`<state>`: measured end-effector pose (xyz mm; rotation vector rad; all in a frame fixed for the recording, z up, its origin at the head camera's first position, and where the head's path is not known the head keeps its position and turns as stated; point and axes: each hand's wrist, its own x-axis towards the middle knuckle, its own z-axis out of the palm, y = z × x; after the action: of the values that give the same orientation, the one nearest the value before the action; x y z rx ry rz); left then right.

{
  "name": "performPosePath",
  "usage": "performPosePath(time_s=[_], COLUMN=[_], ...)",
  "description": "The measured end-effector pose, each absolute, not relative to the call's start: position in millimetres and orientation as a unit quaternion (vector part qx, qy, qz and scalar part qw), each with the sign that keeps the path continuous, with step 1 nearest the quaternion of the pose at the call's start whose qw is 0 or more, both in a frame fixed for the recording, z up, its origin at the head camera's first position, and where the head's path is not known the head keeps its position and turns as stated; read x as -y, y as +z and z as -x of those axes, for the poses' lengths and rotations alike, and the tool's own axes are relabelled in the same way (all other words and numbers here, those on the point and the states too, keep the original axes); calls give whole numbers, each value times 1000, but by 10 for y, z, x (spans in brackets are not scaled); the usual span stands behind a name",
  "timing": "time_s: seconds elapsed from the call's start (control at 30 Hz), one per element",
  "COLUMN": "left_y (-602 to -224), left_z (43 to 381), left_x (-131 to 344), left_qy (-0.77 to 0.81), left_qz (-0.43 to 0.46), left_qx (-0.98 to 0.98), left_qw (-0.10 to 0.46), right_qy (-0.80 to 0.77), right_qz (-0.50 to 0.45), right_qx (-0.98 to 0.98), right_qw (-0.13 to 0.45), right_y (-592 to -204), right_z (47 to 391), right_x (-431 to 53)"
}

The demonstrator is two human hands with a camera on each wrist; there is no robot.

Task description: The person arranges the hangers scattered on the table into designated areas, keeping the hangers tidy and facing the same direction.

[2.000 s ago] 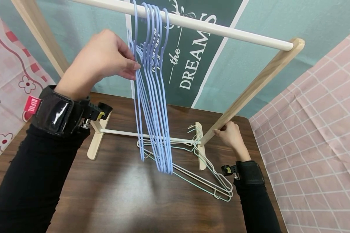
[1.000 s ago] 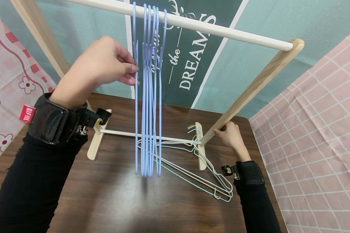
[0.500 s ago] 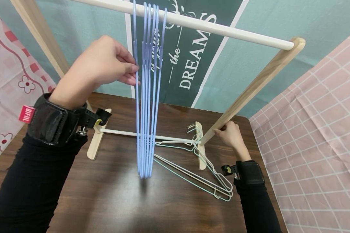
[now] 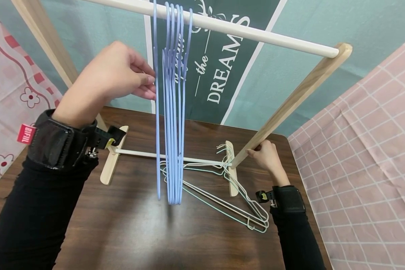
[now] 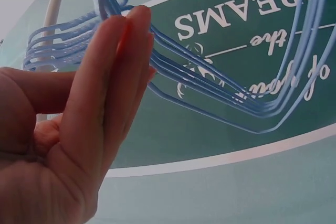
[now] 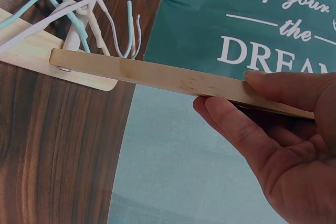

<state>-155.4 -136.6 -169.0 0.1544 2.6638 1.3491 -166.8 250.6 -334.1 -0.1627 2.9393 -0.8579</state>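
Several blue clothes hangers hang by their hooks from the white top rod of a garment rack. The leftmost hanger stands a little apart from the others. My left hand is just left of it, thumb and fingers extended, fingertips right at its wire. In the left wrist view, long straight fingers overlap the blue hangers. Low on the rack's right side, my right hand pinches the wooden post between thumb and fingers; the right wrist view shows the post in that grip.
White and mint hangers lie on the dark wooden table, around the rack's right foot. A lower white bar joins the feet. Behind hangs a teal and green printed cloth; pink cloth borders the right side.
The bundle of blue hangers has swung and drawn closer together, with the leftmost one now apart. My left hand has shifted slightly left from that hanger. The right hand stays on the post.
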Motion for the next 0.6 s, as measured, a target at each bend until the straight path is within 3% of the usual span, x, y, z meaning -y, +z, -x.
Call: performPosePath(time_s=[0.33, 0.6], left_y=[-1745, -1818], left_z=[1539, 1489], left_x=[1444, 1514], left_qy=[384, 317], left_qz=[-42, -31], left_qx=[-919, -947], left_qw=[74, 39], right_qy=[-279, -280], right_qz=[50, 52], right_qx=[-958, -958], right_qw=[39, 35], right_y=[-3343, -3348], right_z=[1666, 1665], right_x=[-2506, -2505])
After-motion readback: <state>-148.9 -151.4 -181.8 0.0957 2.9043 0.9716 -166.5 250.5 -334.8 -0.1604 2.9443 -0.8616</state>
